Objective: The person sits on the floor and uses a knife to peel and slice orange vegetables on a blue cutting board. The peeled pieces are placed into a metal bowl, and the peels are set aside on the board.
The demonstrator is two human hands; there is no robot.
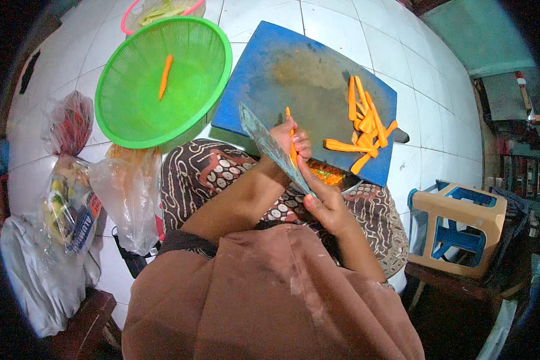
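Note:
In my left hand is a slim orange carrot, its tip pointing away from me. My right hand grips a broad-bladed knife whose blade slants up to the left, against or very near the carrot; the exact contact is hidden. Both hands are over the near edge of a blue cutting board with a stained surface. On the board's right side lies a pile of cut carrot pieces. Partly hidden under that near edge, a bowl holds small orange bits.
A green plastic basket with one carrot stands left of the board, a pink-rimmed basket behind it. Plastic bags of produce line the left. A beige and blue plastic stool is at right, on white floor tiles.

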